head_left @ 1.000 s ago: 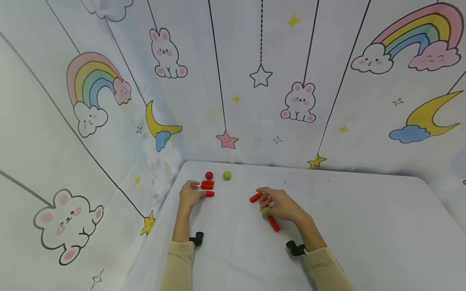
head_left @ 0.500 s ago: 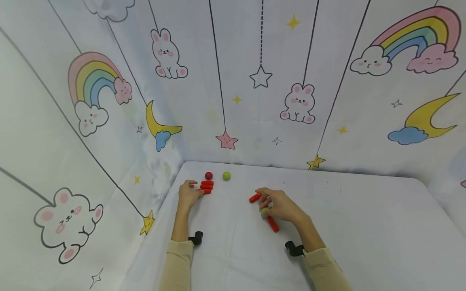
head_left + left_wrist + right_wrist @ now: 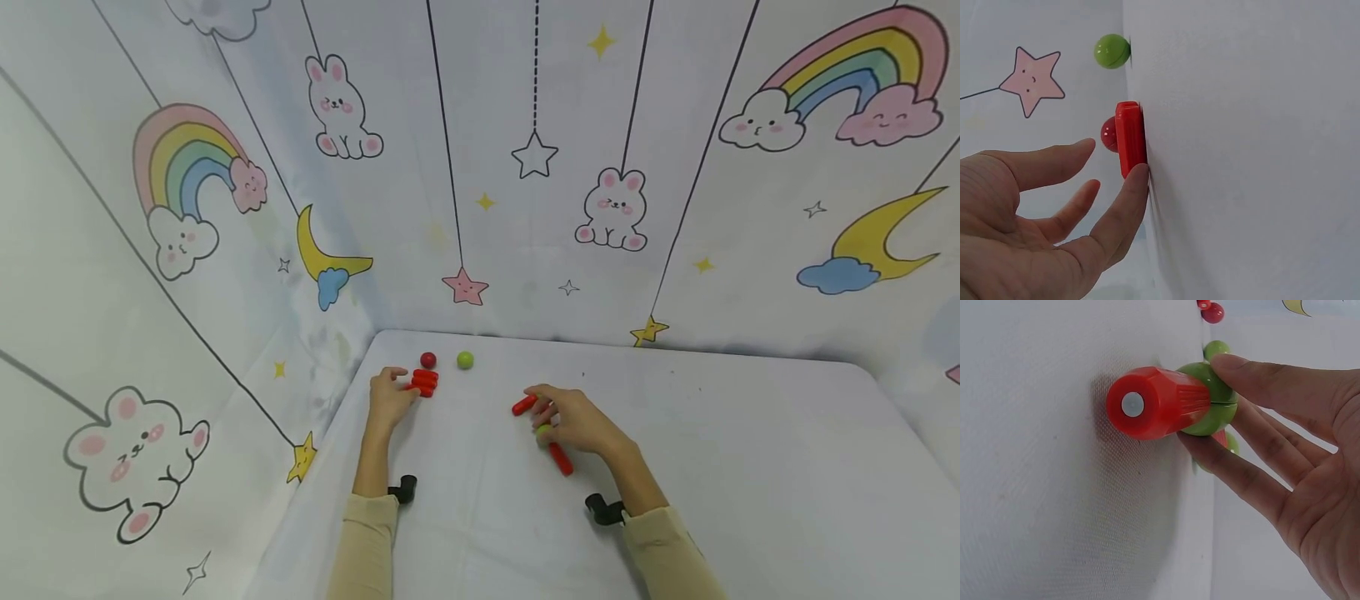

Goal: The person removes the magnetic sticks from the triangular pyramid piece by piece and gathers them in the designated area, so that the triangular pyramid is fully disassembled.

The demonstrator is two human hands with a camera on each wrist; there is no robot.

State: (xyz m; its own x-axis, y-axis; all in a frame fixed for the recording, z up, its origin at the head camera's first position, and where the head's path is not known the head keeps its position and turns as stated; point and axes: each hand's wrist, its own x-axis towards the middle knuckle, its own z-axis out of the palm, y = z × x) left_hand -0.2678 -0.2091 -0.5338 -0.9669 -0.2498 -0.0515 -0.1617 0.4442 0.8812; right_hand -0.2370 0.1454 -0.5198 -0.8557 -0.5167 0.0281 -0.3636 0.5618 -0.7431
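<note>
At the table's far left, my left hand (image 3: 388, 400) is beside three red toy rods (image 3: 425, 375) lying close together. In the left wrist view, a fingertip (image 3: 1139, 174) touches the near end of the red rods (image 3: 1130, 137), while the thumb stays apart from them. My right hand (image 3: 576, 421) pinches a glossy green ball (image 3: 1200, 400) between thumb and finger. A ribbed red rod (image 3: 1154, 403) with a pale round end adjoins that ball. Another red rod (image 3: 524, 405) lies beyond the right hand, partly covered by its fingers. More green (image 3: 1216, 349) shows behind the held ball.
A dark red ball (image 3: 428, 360) and a green ball (image 3: 465, 360) sit near the back edge of the white table (image 3: 735, 467). Behind it hangs a white cloth wall (image 3: 517, 250) printed with rabbits, stars and rainbows. Each wrist wears a black camera mount (image 3: 602, 509).
My left hand has slid the nearest red rod away from me, up against the other two. The right hand and the ball it pinches have stayed in place.
</note>
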